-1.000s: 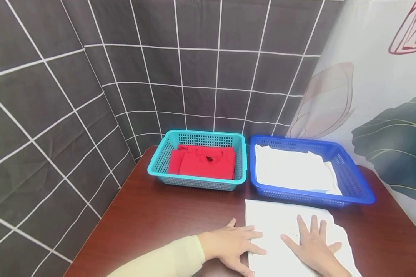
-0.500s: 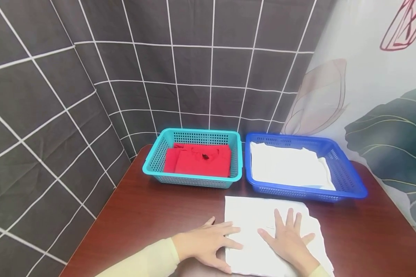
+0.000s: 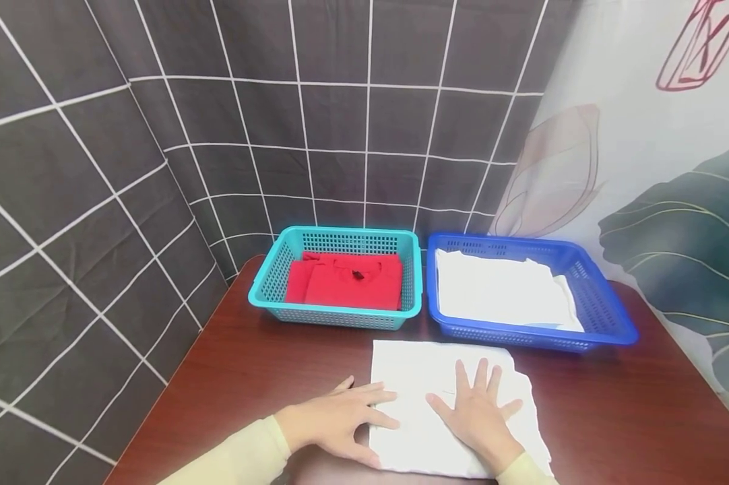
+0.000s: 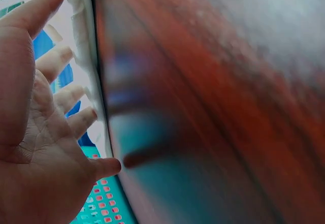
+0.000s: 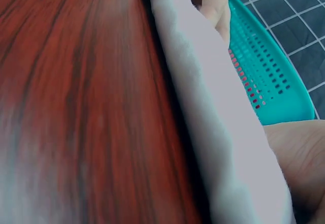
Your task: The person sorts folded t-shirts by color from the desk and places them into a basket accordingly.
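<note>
A folded white cloth garment [image 3: 425,451] lies flat on the brown wooden table in the head view. My left hand [image 3: 343,421] is spread at its left edge, fingertips over the cloth and palm beside it. On its right half rests my right hand [image 3: 481,412], fingers fanned out and straight. The left wrist view shows the left hand [image 4: 45,122] from the palm side, with its fingers extended. In the right wrist view the cloth's thick folded edge [image 5: 203,102] runs along the table, and part of the right hand [image 5: 299,153] shows beyond it.
Behind the cloth stands a turquoise basket [image 3: 334,316] with folded red clothing [image 3: 352,286] in it. To its right is a blue basket [image 3: 607,330] holding folded white clothing [image 3: 498,286]. A dark gridded curtain [image 3: 334,114] hangs at the back and left of the table [image 3: 249,364].
The white garment has moved left across the table with both hands on it, and now lies nearer the turquoise basket's side. The head view has also shifted slightly.
</note>
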`<state>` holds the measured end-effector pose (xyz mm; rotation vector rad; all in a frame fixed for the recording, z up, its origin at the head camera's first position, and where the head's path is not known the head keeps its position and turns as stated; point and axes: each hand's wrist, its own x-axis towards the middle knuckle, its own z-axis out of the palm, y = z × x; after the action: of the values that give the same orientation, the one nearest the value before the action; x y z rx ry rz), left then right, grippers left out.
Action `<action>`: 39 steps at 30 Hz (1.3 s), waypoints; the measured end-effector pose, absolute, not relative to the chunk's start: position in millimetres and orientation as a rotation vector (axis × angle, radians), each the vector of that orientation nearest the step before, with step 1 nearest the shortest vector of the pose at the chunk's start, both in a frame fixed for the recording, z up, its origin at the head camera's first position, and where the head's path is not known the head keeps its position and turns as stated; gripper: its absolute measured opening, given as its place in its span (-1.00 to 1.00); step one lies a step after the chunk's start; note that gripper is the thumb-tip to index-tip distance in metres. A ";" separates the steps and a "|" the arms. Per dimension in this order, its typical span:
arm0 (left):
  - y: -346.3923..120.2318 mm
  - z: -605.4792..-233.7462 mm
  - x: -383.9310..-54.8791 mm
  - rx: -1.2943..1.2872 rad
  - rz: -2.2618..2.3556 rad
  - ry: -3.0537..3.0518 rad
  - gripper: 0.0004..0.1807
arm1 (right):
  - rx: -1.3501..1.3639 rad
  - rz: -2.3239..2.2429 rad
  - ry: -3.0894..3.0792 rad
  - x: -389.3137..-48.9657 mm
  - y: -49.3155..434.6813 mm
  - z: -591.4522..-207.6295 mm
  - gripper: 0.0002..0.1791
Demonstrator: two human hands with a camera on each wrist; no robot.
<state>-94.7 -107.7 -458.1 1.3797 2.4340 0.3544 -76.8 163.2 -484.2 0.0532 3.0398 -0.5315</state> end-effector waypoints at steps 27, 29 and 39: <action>-103.3 -448.9 -94.9 1.130 0.494 2.622 -0.43 | -0.031 -0.934 2.936 -74.9 185.5 -452.3 -0.09; -101.2 -445.7 -98.0 1.040 0.572 2.705 -0.43 | -0.065 -1.015 2.949 -74.5 202.8 -442.5 -0.16; -94.5 -444.6 -110.5 0.518 0.986 2.725 -0.44 | 0.150 -1.454 2.441 -78.2 280.5 -436.2 -0.18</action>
<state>-110.5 -94.5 -444.6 0.5178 2.7249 0.9861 -78.2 280.5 -436.2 0.1504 2.4408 -1.4535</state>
